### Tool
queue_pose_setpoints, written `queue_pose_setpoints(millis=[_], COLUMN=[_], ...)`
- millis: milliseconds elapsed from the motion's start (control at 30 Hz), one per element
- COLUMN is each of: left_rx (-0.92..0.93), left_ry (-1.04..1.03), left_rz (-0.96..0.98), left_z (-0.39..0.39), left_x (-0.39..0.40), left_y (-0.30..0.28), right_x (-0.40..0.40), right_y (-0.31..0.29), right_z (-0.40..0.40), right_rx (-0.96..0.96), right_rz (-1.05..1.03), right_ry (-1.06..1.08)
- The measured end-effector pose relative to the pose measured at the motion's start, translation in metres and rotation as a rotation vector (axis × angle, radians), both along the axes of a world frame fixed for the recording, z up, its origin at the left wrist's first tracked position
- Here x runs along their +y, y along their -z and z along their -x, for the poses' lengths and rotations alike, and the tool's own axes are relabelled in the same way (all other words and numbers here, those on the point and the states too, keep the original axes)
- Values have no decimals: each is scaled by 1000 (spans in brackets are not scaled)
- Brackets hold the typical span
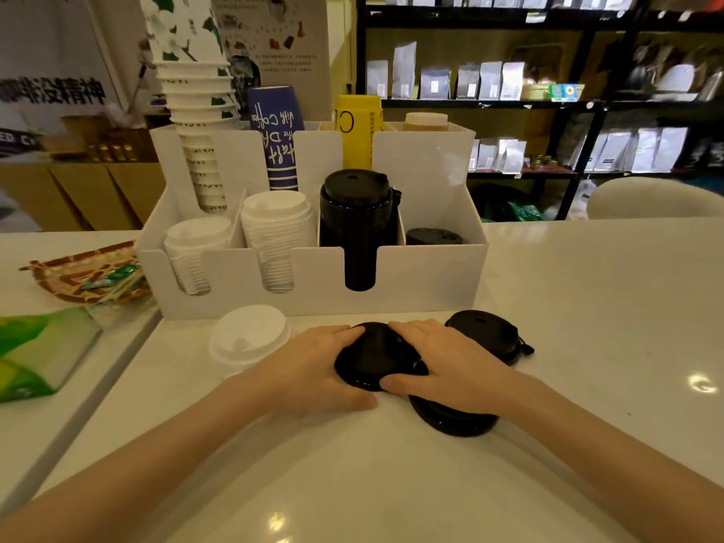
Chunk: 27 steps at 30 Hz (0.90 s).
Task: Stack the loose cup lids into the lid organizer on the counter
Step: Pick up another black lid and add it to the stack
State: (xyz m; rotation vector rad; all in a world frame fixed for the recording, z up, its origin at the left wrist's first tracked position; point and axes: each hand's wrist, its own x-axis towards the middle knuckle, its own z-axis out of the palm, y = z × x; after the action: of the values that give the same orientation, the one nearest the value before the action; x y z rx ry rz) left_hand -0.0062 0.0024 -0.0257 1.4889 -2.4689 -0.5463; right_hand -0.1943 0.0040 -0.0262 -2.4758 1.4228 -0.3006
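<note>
A white lid organizer (431,276) stands on the counter. Its front slots hold two stacks of white lids (276,233), a tall stack of black lids (356,213) and a short black stack (433,236). In front of it, my left hand (313,366) and my right hand (450,362) grip a black lid (372,356) from both sides. Another black lid (450,419) lies partly under my right hand. A third black lid (485,333) sits to the right. A loose white lid (248,335) lies to the left.
Paper cup stacks (196,111) fill the organizer's back slots. A patterned plate (78,276) with packets and a green packet (39,346) sit on the left counter. Shelves with bags stand behind.
</note>
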Motion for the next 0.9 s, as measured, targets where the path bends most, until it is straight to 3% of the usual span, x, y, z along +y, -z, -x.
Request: queue_pose_setpoints(millis=[467,733,900], left_rx=[34,218,547], left_ry=[6,-37,-83], left_rz=[53,260,213], left_z=[1,-2,-7], left_x=[-16,-41,-56], left_y=[-70,-109,-128], right_x=[-15,-42,-57], right_y=[-38,-87,-110], right_z=[4,9,3], right_rx=[-381,-556,-795], right_rz=[-171,69,223], right_ry=[50,113,94])
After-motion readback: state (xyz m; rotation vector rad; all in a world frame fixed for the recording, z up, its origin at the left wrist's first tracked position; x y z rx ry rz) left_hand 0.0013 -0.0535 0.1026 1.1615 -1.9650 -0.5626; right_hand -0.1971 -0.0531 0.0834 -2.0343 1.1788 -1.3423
